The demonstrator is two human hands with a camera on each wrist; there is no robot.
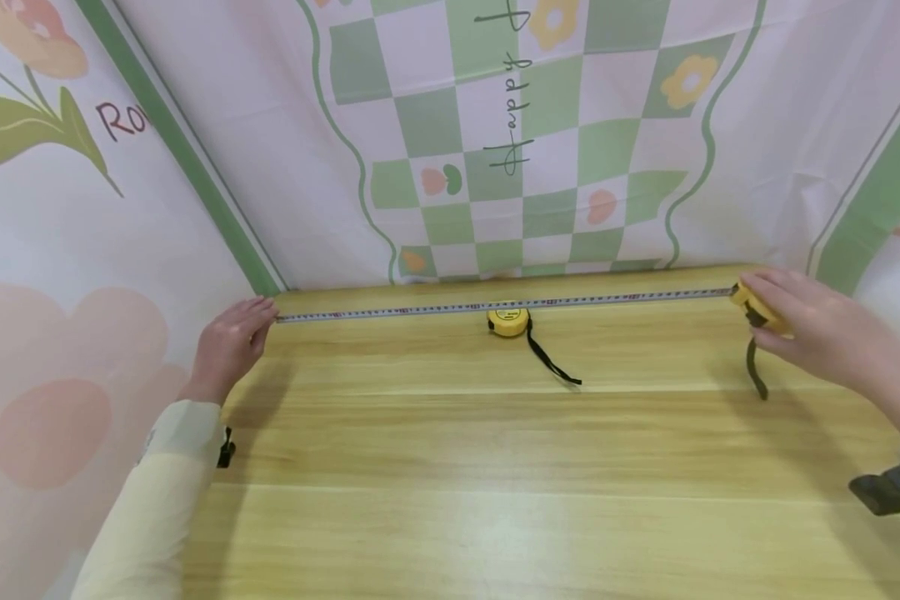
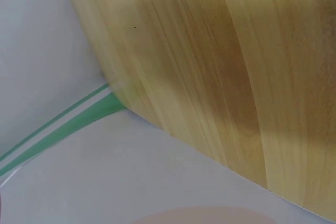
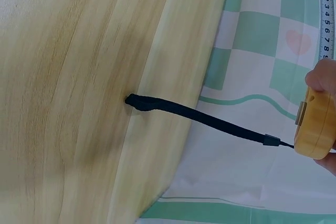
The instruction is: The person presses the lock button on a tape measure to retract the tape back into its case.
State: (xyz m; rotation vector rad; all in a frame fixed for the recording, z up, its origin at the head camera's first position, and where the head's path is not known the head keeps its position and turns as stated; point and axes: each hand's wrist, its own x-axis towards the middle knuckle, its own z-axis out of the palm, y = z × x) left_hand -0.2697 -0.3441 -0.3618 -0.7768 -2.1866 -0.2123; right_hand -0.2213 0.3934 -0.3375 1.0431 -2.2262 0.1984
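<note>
A yellow tape measure (image 1: 761, 310) has its blade (image 1: 435, 310) drawn out in a nearly straight line along the back of the table. My right hand (image 1: 828, 337) grips the case at the right end, and its black strap (image 3: 215, 121) dangles. At the far left, my left hand (image 1: 228, 346) pinches the blade's free end between thumb and fingers. Just below the blade's middle, a second yellow tape measure (image 1: 508, 323) lies on the table with its black strap (image 1: 547, 358) trailing to the right. The left wrist view shows neither the left hand nor the blade.
The wooden table (image 1: 450, 467) meets a printed cloth wall (image 1: 495, 167) at the back. Cloth walls also rise at the left (image 1: 82, 292) and right (image 1: 885, 225). Small black objects (image 1: 227, 450) show beside each wrist.
</note>
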